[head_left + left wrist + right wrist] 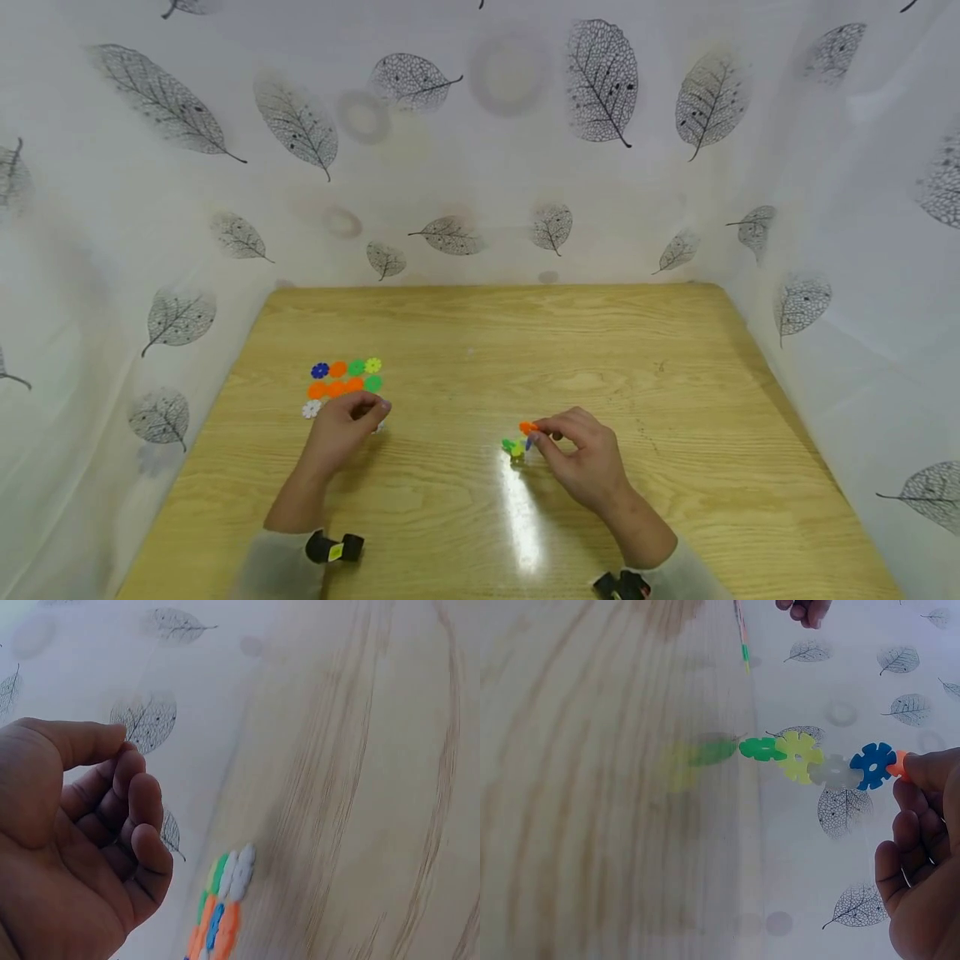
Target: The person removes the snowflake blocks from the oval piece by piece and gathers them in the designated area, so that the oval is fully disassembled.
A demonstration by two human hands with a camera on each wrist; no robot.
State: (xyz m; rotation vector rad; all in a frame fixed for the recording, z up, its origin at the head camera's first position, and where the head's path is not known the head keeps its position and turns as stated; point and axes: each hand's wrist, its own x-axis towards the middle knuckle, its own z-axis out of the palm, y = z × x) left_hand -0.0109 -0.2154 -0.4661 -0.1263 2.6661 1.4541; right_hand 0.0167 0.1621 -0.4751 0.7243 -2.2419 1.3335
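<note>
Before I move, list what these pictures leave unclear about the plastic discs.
Head view: part of the rows of multicoloured flower-shaped plastic discs, behind the left hand.
Left wrist view: those rows' end, cut off by the bottom edge.
Right wrist view: much of the orange flower-shaped plastic disc, covered by the right hand.

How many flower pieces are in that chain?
5, from the free end: green piece, yellow piece, pale piece, blue piece, and orange piece pinched by the right hand. More might be hidden.
</note>
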